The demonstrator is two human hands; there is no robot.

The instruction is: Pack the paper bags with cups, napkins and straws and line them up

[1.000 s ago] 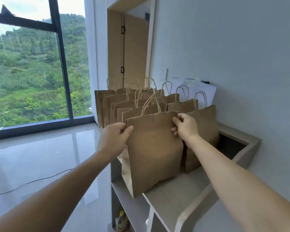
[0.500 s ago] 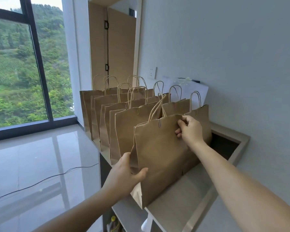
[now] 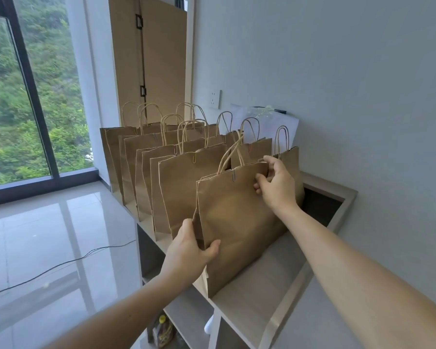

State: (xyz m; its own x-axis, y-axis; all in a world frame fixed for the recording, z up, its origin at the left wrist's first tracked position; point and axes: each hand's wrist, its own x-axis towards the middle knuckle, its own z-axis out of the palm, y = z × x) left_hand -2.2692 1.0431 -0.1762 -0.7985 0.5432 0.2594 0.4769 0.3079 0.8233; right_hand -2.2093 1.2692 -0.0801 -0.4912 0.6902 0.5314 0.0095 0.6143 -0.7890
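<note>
The nearest brown paper bag point(image 3: 237, 227) stands at the front of the counter top point(image 3: 257, 280), its top folded and clipped with a paper clip, handles leaning back. My left hand point(image 3: 189, 250) grips its lower left edge, thumb on the front. My right hand point(image 3: 275, 185) pinches its upper right corner. Behind it, several more clipped paper bags point(image 3: 181, 177) stand in two rows running toward the far wall. Their contents are hidden.
A grey wall runs along the right, with a recessed opening point(image 3: 322, 205) in the counter behind the bags. A bottle point(image 3: 163, 331) sits on the shelf below. A black cable point(image 3: 61, 265) crosses the shiny floor on the left. A white sheet point(image 3: 280, 124) leans against the wall.
My left hand dropped from the bag's top left corner to its lower left edge. The bag stands closer to the row. My view has moved nearer and shifted right.
</note>
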